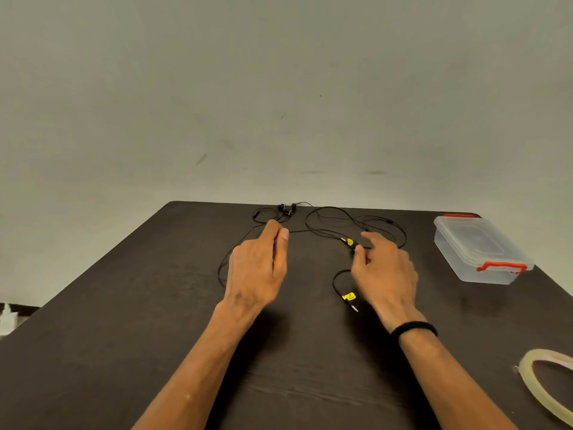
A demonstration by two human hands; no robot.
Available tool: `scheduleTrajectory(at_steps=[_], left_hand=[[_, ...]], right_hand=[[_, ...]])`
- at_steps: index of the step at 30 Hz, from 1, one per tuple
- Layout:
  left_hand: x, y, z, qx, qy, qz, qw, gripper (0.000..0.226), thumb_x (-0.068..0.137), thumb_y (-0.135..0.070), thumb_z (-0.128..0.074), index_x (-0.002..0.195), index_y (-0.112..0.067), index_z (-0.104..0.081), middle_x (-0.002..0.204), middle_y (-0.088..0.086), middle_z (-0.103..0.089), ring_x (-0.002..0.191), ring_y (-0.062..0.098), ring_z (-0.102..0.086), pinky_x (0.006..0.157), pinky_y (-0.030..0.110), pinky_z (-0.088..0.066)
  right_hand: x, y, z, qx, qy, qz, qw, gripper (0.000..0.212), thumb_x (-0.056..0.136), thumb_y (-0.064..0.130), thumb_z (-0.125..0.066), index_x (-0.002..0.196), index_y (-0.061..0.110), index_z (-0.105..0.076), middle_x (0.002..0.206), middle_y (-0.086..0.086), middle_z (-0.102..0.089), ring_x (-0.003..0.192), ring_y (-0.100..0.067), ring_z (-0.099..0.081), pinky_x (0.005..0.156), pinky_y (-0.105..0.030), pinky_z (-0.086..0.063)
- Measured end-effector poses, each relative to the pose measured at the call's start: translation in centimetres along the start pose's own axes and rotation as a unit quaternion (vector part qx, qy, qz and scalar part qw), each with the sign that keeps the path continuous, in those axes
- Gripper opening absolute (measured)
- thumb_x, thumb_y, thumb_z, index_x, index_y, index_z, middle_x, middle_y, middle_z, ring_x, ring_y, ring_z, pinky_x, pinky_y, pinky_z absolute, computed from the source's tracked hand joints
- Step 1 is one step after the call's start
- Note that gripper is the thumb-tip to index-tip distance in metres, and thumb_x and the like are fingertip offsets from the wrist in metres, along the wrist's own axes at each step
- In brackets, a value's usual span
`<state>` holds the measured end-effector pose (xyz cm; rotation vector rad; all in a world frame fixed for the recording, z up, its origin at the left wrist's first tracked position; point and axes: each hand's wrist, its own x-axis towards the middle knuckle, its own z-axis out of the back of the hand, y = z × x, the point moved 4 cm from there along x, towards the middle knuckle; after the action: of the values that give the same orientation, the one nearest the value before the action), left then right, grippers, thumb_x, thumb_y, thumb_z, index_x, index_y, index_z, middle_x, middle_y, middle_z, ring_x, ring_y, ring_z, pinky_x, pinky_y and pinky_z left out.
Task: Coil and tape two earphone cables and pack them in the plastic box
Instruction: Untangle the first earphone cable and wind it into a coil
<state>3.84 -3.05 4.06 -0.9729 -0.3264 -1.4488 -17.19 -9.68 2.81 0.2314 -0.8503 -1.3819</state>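
While both forearms reach over the dark desk, the left hand pinches a black earphone cable between thumb and fingers, near the far edge. The right hand, wearing a black wristband, pinches the cable just beside a yellow-tagged plug. A second yellow-tagged plug lies by the right wrist. Both cables sprawl uncoiled, earbuds at the far edge. The plastic box, lid closed with red latches, sits near the far right corner; the tape roll lies at the right edge.
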Motion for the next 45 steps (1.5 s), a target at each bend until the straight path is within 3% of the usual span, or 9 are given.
scheduleTrajectory(at_steps=[6,10,17,22,27,34,37,41,45], left_hand=[[-0.7,-1.5,-1.3,0.0,0.052,-0.049,0.997,0.026,0.11,-0.041,-0.03,0.096,-0.024,-0.043,0.052,-0.008,-0.045,0.042,0.02,-0.049,0.045,0.04,-0.043],[-1.1,-2.0,-1.6,-0.001,0.071,-0.071,0.995,0.024,0.11,-0.042,-0.031,0.095,-0.026,-0.041,0.056,-0.008,-0.049,0.045,0.018,-0.049,0.046,0.04,-0.045],[-0.5,-0.7,-1.0,0.021,0.063,-0.043,0.997,0.028,0.111,-0.043,-0.029,0.097,-0.024,-0.045,0.054,-0.006,-0.044,0.046,0.023,-0.049,0.052,0.043,-0.048],[0.0,1.2,-0.6,0.025,0.052,-0.02,0.998,0.024,0.112,-0.039,-0.035,0.099,-0.024,-0.048,0.053,-0.006,-0.047,0.044,0.019,-0.048,0.051,0.044,-0.05],[-0.3,0.2,-1.0,0.043,0.064,-0.023,0.997,0.025,0.111,-0.043,-0.034,0.102,-0.024,-0.048,0.056,-0.008,-0.051,0.047,0.02,-0.053,0.053,0.043,-0.051],[-0.6,-1.4,-1.2,0.027,0.071,-0.065,0.995,0.027,0.11,-0.048,-0.032,0.103,-0.028,-0.049,0.061,-0.013,-0.051,0.054,0.015,-0.057,0.055,0.037,-0.05],[-0.2,-0.4,-0.8,0.053,0.047,-0.061,0.996,0.03,0.11,-0.049,-0.034,0.094,-0.028,-0.046,0.058,-0.009,-0.05,0.05,0.016,-0.052,0.052,0.039,-0.049],[0.4,1.7,0.5,0.079,0.002,-0.04,0.996,0.036,0.108,-0.054,-0.037,0.084,-0.028,-0.045,0.057,-0.011,-0.046,0.051,0.015,-0.049,0.049,0.033,-0.044],[0.5,2.6,1.3,0.08,-0.01,-0.063,0.995,0.037,0.105,-0.058,-0.047,0.083,-0.028,-0.053,0.062,-0.012,-0.054,0.055,0.009,-0.05,0.05,0.03,-0.042]], right_hand=[[-3.5,4.6,-2.1,-0.015,0.026,0.228,0.973,0.051,0.107,0.042,-0.046,0.157,0.036,-0.041,0.079,0.002,-0.073,0.077,-0.028,-0.073,0.068,-0.045,-0.059],[-4.1,4.9,-2.4,0.02,-0.005,0.261,0.965,0.027,0.108,0.035,-0.041,0.128,0.03,-0.06,0.079,0.004,-0.073,0.07,-0.028,-0.072,0.056,-0.042,-0.054],[-2.0,2.1,-2.4,0.113,-0.008,0.12,0.986,0.015,0.108,0.032,-0.051,0.108,0.032,-0.066,0.071,0.014,-0.071,0.068,-0.01,-0.069,0.068,-0.042,-0.058],[-0.5,-0.5,-2.5,0.21,0.015,-0.052,0.976,0.015,0.101,0.025,-0.056,0.103,0.027,-0.07,0.07,0.012,-0.075,0.067,-0.021,-0.073,0.078,-0.05,-0.063],[-2.7,2.6,-3.5,0.076,0.063,0.148,0.984,0.06,0.101,0.028,-0.06,0.157,0.035,-0.038,0.089,0.014,-0.071,0.073,-0.014,-0.068,0.076,-0.04,-0.058],[-3.8,3.8,-3.7,0.06,0.007,0.262,0.963,0.016,0.107,0.03,-0.052,0.118,0.027,-0.063,0.084,0.009,-0.074,0.074,-0.019,-0.072,0.062,-0.043,-0.056],[-2.9,3.1,-3.4,0.155,0.011,0.19,0.969,0.02,0.11,0.032,-0.049,0.107,0.026,-0.068,0.079,0.014,-0.074,0.06,-0.006,-0.066,0.062,-0.035,-0.056],[-1.2,0.9,-2.6,0.305,0.02,-0.044,0.951,0.029,0.11,0.027,-0.049,0.095,0.014,-0.07,0.07,0.004,-0.078,0.042,-0.017,-0.057,0.048,-0.028,-0.044],[-0.8,-0.5,-2.3,0.244,0.032,-0.12,0.962,0.028,0.105,0.021,-0.05,0.124,0.013,-0.069,0.06,0.007,-0.075,0.067,-0.025,-0.068,0.069,-0.037,-0.057]])
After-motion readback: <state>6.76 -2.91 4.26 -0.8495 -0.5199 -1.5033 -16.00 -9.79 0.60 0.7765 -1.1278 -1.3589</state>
